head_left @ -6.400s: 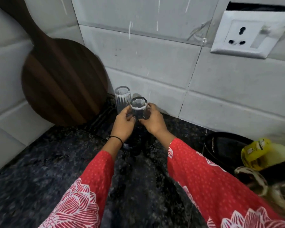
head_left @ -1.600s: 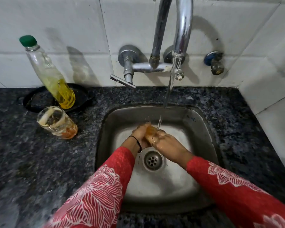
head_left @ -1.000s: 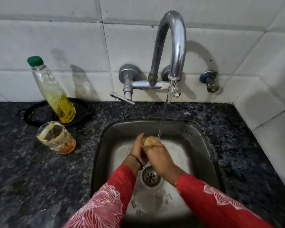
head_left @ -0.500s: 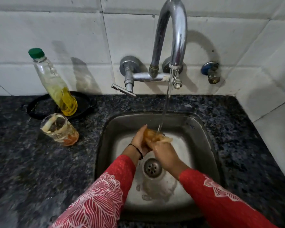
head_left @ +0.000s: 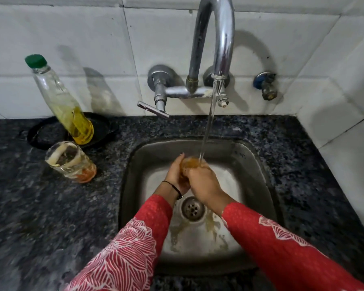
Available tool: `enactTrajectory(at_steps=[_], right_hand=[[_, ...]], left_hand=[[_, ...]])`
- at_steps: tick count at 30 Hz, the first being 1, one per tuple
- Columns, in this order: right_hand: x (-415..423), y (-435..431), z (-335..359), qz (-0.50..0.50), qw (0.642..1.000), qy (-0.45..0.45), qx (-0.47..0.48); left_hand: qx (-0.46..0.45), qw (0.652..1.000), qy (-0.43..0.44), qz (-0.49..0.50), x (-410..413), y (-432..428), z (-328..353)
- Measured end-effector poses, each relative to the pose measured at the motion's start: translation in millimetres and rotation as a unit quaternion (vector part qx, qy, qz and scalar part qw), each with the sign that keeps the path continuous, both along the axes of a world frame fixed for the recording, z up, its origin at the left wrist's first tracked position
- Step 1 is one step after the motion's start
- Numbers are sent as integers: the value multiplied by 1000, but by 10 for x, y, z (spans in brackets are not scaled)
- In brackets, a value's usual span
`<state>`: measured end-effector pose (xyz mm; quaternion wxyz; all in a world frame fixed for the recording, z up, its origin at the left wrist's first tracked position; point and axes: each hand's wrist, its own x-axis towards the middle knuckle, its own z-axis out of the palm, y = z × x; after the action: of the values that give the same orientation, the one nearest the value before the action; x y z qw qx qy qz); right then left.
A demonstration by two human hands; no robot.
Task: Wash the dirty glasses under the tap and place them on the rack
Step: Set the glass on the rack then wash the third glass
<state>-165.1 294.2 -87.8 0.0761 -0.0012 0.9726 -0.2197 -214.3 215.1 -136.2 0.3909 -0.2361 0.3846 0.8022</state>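
Over the steel sink [head_left: 259, 164], both my hands hold a dirty glass [head_left: 190, 163] with orange-brown residue, right under the running stream from the chrome tap [head_left: 216, 45]. My left hand [head_left: 176, 175] cups its left side; my right hand [head_left: 204, 183] wraps over its right side and covers most of it. Brownish water runs towards the drain [head_left: 192, 208]. A second dirty glass [head_left: 70, 162], smeared with orange and white residue, stands on the dark granite counter [head_left: 40, 206] left of the sink. No rack is in view.
A tilted bottle [head_left: 61, 99] with a green cap and yellow liquid rests in a black dish [head_left: 101, 127] by the white tiled wall. The tap lever [head_left: 152, 109] points left over the counter. A small valve [head_left: 266, 86] sits on the wall at right.
Earlier I set clean glasses by the wall near a wooden board. Over the last second my hands have stayed under the stream, turning the dirty glass; brown water now stains the sink bottom.
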Motion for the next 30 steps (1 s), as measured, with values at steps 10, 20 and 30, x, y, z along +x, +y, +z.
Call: enactTrajectory(at_steps=[10,20,30], right_hand=[[4,41,-252,59,991,114,-37],[-144,-182,-196,-306,846,-75,-431],[9,160,-172,-17,990,42,-135]], left_hand=[[-54,998,-27,-27,-100,-78,79],[4,999,5,37,92,-16,-78],[25,999,-17,20,139,-12,53]])
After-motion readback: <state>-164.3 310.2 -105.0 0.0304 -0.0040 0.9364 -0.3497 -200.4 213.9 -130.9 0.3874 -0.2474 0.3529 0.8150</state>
